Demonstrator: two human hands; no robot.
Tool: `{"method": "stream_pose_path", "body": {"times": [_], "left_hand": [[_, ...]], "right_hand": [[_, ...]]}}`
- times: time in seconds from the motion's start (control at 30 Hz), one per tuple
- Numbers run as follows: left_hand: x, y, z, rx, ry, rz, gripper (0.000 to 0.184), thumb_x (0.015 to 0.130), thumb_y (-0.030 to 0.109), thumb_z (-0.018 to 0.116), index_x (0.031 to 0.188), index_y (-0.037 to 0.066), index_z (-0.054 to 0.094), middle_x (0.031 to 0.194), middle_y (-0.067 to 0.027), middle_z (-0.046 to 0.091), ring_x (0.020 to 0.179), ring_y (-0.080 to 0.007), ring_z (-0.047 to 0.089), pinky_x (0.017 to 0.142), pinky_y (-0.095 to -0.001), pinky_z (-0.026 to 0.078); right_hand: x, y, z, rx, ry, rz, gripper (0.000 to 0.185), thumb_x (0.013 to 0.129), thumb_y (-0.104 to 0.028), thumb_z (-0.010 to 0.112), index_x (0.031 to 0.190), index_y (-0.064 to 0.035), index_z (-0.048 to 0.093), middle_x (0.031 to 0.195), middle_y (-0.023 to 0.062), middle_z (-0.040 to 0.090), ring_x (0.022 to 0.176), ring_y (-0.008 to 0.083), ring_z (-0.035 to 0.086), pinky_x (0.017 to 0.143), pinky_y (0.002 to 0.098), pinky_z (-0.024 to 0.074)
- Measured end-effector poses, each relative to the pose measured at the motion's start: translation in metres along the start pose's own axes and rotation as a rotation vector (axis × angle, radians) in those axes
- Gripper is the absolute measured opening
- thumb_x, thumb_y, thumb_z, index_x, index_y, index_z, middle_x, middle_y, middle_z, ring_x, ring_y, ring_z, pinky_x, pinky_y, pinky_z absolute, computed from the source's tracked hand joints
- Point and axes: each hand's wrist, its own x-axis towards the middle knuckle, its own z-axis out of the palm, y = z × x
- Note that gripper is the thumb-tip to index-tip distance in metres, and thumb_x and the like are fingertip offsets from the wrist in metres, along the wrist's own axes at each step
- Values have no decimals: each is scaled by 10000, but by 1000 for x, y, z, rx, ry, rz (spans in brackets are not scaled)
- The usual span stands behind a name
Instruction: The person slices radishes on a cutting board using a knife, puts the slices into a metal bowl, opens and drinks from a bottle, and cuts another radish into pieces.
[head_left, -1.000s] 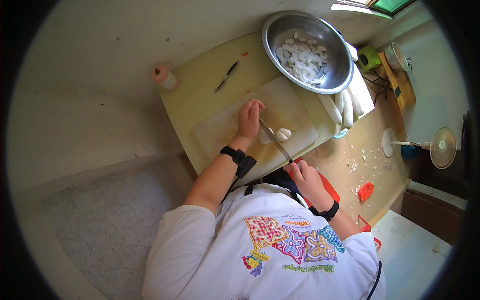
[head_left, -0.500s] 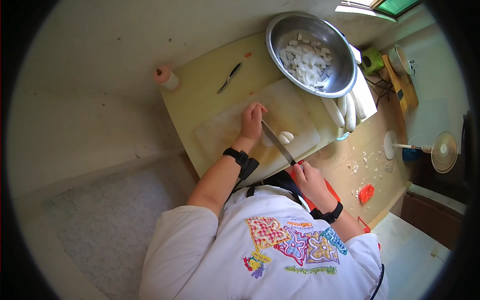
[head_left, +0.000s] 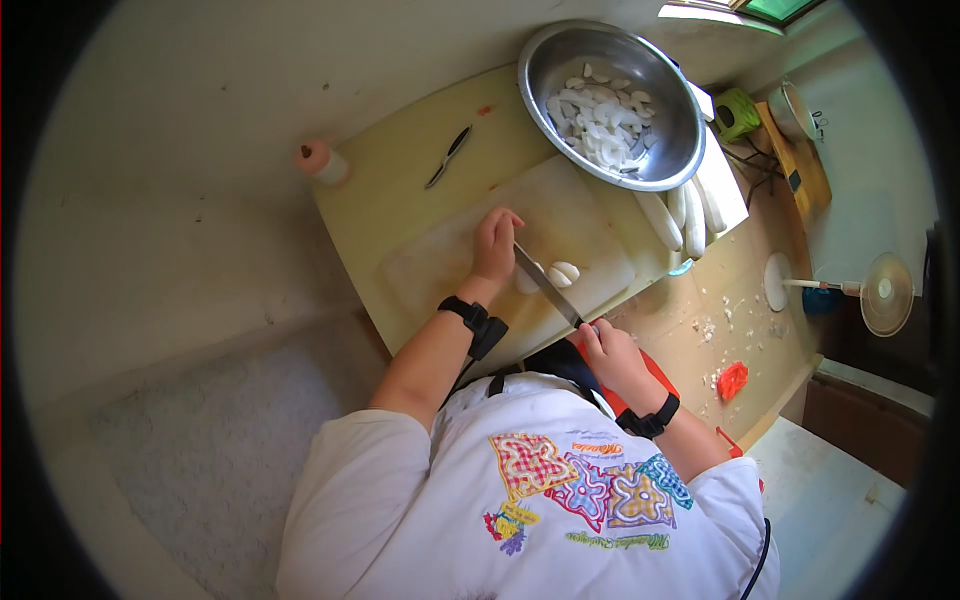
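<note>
My right hand (head_left: 615,357) is closed around the handle of a kitchen knife (head_left: 549,288). The blade slants up and left across the pale cutting board (head_left: 430,270). By the far end of the blade is my left hand (head_left: 494,246), its fingers curled and partly hidden; what they hold or press on cannot be made out. White radish pieces (head_left: 565,274) lie on the board just right of the blade. On the blade's other side, close to my left wrist, sits another white piece (head_left: 526,281).
A large metal bowl (head_left: 690,165) holding many white slices (head_left: 603,122) stands at the table's back right. Beside it lie several long peeled white radishes (head_left: 660,220). A peeler-like tool (head_left: 449,156) and a pink-topped bottle (head_left: 323,162) are at back left. A fan (head_left: 886,294) stands right.
The whole view has shifted slightly left. Both hands and the knife keep nearly the same place over the board.
</note>
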Motion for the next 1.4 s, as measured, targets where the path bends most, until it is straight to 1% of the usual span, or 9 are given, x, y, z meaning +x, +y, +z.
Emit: {"method": "stream_pose_path", "body": {"times": [0.07,0.2,0.27,0.57,0.8,0.87,1.2,1.3,1.4], "left_hand": [[-4,1,1,11,23,55,262,988,170,472,811,44,618,726,15,520,670,-73,437,622,-242,366],[4,-5,-1,12,-21,44,257,986,168,474,822,40,624,730,16,520,671,-78,442,620,-245,367],[2,-1,1,37,9,42,274,976,174,452,791,28,590,688,-28,511,667,-127,465,629,-286,385],[-6,-42,-13,36,-2,24,285,988,175,431,816,29,606,691,-34,544,662,-130,507,632,-290,413],[3,-35,-9,81,-27,48,286,995,175,423,839,26,611,701,-29,564,670,-131,532,633,-285,424],[-3,-42,-11,53,-16,-1,300,990,171,415,825,19,613,731,-34,584,715,-132,551,676,-273,437],[-11,-38,-18,122,-44,5,284,988,176,424,847,17,614,725,-62,589,699,-157,562,662,-294,446],[-10,-44,-18,223,-77,122,298,999,192,421,842,18,605,719,-66,577,693,-177,560,659,-299,442],[-18,-38,-15,203,-86,37,307,1009,207,416,842,22,596,716,-68,569,689,-188,557,661,-304,442]], "right_hand": [[-2,3,4,9,3,-1,469,1034,-388,444,887,43,555,747,298,608,757,484,596,678,552,448],[2,3,5,28,34,-24,494,1034,-409,435,855,37,547,737,287,608,754,478,598,670,553,448],[2,6,4,28,29,-18,499,1033,-414,433,848,35,545,738,285,610,755,477,598,671,553,449],[10,28,32,-15,23,-34,499,1026,-421,443,852,35,549,746,281,625,759,478,613,684,555,468],[15,27,31,-34,7,-22,486,1020,-421,453,902,38,559,767,286,639,772,478,628,699,561,480],[13,25,30,-44,6,-9,482,1018,-420,456,905,37,559,766,285,640,772,479,628,699,561,480],[22,37,40,-101,-4,-23,456,1015,-409,463,894,21,557,739,277,635,740,469,628,669,553,484],[24,42,42,-126,7,-28,443,1012,-402,470,892,15,557,729,269,635,721,463,628,655,550,485],[21,44,44,-108,11,-21,433,1009,-396,476,895,13,560,719,262,635,710,459,629,649,547,489]]}}
